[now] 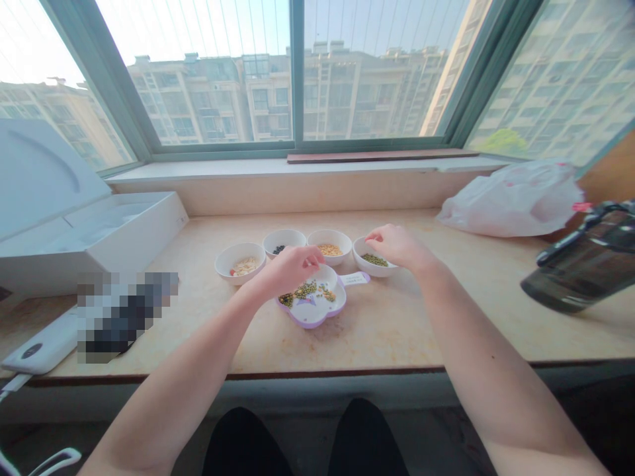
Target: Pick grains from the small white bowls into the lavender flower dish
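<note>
A purple-rimmed white plate [310,320] with a short handle holds green beans and yellow kernels in separate patches. Over its back edge is my left hand [297,266], fingertips pinched together; what they hold, if anything, is too small to tell. My right hand [394,244] is above the white bowl of green beans [376,261], its fingers pressed together and pointing down at the bowl's left side. Behind the plate stand a bowl of yellow kernels [330,250], a bowl of dark beans [279,250] and, at the left, a bowl of pale pieces [247,266].
An open white box [133,231] stands at the left, with a white power bank [44,344] and a blurred dark object nearer the front. At the right are a white plastic bag [516,198] and a dark tinted jug [580,264]. The windowsill [223,169] runs behind.
</note>
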A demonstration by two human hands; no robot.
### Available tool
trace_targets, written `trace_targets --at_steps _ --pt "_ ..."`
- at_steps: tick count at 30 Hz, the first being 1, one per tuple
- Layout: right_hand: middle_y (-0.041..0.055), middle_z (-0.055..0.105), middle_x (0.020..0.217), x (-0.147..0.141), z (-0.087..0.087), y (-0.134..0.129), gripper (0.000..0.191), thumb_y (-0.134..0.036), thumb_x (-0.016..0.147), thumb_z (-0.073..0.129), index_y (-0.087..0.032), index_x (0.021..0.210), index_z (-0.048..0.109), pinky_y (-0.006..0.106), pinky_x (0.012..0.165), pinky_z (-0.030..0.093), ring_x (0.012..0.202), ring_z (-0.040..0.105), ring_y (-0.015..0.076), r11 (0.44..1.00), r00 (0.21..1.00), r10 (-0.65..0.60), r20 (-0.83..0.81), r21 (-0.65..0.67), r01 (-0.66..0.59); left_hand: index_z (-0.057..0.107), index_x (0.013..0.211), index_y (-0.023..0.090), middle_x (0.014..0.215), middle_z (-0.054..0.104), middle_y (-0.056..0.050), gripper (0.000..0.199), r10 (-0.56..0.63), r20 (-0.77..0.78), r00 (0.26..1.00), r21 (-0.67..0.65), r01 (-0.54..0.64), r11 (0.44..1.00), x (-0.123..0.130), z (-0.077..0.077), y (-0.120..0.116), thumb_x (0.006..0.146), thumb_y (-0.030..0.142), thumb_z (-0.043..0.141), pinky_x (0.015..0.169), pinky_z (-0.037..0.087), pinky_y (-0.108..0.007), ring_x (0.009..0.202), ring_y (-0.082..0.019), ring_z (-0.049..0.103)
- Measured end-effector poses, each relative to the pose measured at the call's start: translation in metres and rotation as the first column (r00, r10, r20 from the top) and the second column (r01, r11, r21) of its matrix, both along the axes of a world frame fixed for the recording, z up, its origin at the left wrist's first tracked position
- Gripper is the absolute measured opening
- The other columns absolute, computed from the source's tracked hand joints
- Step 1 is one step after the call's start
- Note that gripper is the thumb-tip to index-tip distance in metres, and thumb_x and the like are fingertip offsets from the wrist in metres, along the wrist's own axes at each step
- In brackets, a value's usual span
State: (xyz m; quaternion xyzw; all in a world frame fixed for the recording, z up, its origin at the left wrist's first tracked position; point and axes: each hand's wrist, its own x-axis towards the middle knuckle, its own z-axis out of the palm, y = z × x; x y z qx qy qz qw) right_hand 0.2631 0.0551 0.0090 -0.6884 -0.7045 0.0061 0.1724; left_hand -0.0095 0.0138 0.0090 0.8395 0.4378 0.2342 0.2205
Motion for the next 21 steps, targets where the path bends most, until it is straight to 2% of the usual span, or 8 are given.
trace_targets --at_steps 3,5,8,11,13,16,19,21 --pt "0.0110 0.079 0.091 -0.010 0.002 -0.003 0.024 -0.026 0.087 0.058 -0.020 0.092 0.082 0.033 0.069 0.046 0.081 0.069 0.0247 0.991 0.994 0.087 -0.071 0.108 -0.079 0.074 0.093 0.020 0.092 0.076 -0.004 0.019 0.081 0.086 0.993 0.031 -0.084 0.996 -0.004 -0.002 0.008 0.089 0.019 0.056 0.080 0.054 -0.030 0.084 -0.018 0.069" --pt "0.0089 0.078 0.087 -0.022 0.002 -0.008 0.024 -0.027 0.089 0.059 -0.020 0.092 0.081 0.033 0.070 0.046 0.077 0.067 0.0221 0.971 0.970 0.194 -0.148 0.168 -0.168 0.075 0.091 0.019 0.094 0.077 -0.005 0.017 0.133 0.142 0.981 0.052 -0.142 0.989 -0.006 -0.004 0.014 0.088 0.021 0.058 0.084 0.054 -0.031 0.087 -0.019 0.069" --pt "0.0053 0.075 0.077 -0.043 0.001 -0.018 0.027 -0.037 0.090 0.061 -0.020 0.095 0.081 0.031 0.065 0.045 0.065 0.062 0.0178 0.927 0.881 0.366 -0.298 0.199 -0.318 0.074 0.095 0.019 0.097 0.077 -0.005 0.016 0.154 0.234 0.960 0.060 -0.172 0.983 -0.007 -0.006 0.020 0.087 0.023 0.061 0.086 0.053 -0.031 0.088 -0.018 0.069" --pt "0.0046 0.075 0.080 -0.061 -0.005 -0.026 0.032 -0.044 0.087 0.067 -0.019 0.101 0.081 0.030 0.062 0.045 0.063 0.060 0.0156 0.875 0.765 0.482 -0.428 0.185 -0.448 0.071 0.091 0.018 0.092 0.075 -0.005 0.011 0.103 0.336 0.936 0.013 -0.114 0.993 -0.003 -0.009 0.021 0.085 0.024 0.064 0.080 0.052 -0.029 0.083 -0.016 0.068" --pt "0.0045 0.074 0.080 -0.067 -0.009 -0.028 0.033 -0.045 0.085 0.069 -0.019 0.102 0.081 0.029 0.060 0.045 0.061 0.059 0.0143 0.844 0.692 0.519 -0.502 0.173 -0.508 0.067 0.087 0.016 0.085 0.073 -0.004 0.010 0.065 0.416 0.907 -0.063 -0.043 0.997 0.001 -0.012 0.019 0.084 0.026 0.067 0.073 0.051 -0.027 0.078 -0.015 0.066" --pt "0.0035 0.072 0.074 -0.069 -0.015 -0.027 0.033 -0.046 0.084 0.070 -0.018 0.099 0.081 0.028 0.056 0.045 0.057 0.058 0.0132 0.826 0.614 0.508 -0.604 0.139 -0.547 0.059 0.084 0.017 0.074 0.068 -0.001 0.018 0.068 0.522 0.850 -0.188 0.037 0.981 0.006 -0.014 0.015 0.081 0.030 0.070 0.064 0.047 -0.023 0.066 -0.011 0.062" --pt "0.0039 0.073 0.077 -0.068 -0.017 -0.025 0.031 -0.046 0.083 0.072 -0.019 0.096 0.082 0.027 0.055 0.046 0.058 0.060 0.0138 0.820 0.585 0.500 -0.639 0.131 -0.557 0.054 0.085 0.018 0.070 0.066 0.001 0.022 0.101 0.548 0.830 -0.250 0.048 0.967 0.008 -0.015 0.012 0.082 0.032 0.070 0.060 0.045 -0.021 0.060 -0.009 0.058" --pt "0.0043 0.074 0.081 -0.067 -0.017 -0.023 0.028 -0.044 0.083 0.072 -0.020 0.093 0.082 0.028 0.057 0.046 0.062 0.061 0.0145 0.821 0.601 0.517 -0.609 0.156 -0.549 0.056 0.089 0.018 0.074 0.068 0.000 0.018 0.117 0.479 0.870 -0.221 -0.010 0.975 0.007 -0.014 0.011 0.085 0.031 0.067 0.061 0.046 -0.022 0.062 -0.011 0.060"
